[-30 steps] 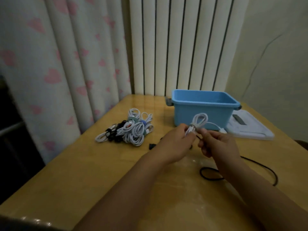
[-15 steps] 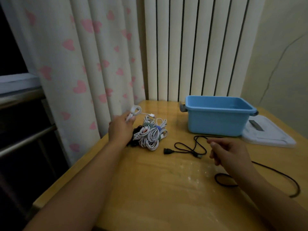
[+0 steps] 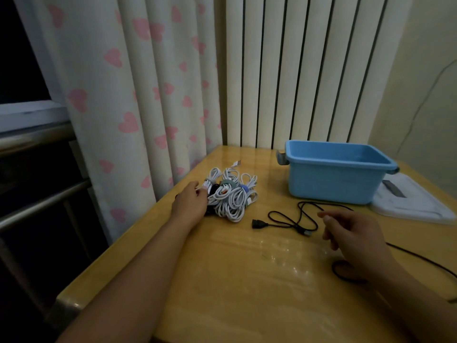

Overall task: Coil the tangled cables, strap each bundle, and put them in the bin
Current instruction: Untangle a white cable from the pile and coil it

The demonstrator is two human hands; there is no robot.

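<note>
Strapped white cable bundles point(image 3: 231, 194) are heaped near the table's point(image 3: 222, 280) left edge and touched by the left hand point(image 3: 191, 203), its grip hidden, while the right hand point(image 3: 352, 233), loosely curled, is held empty beside the black cable point(image 3: 291, 220) before the blue bin point(image 3: 336, 170).

Left hand point(image 3: 191, 203) touches cable pile point(image 3: 231, 195) — right hand point(image 3: 356, 235) hovers.
</note>
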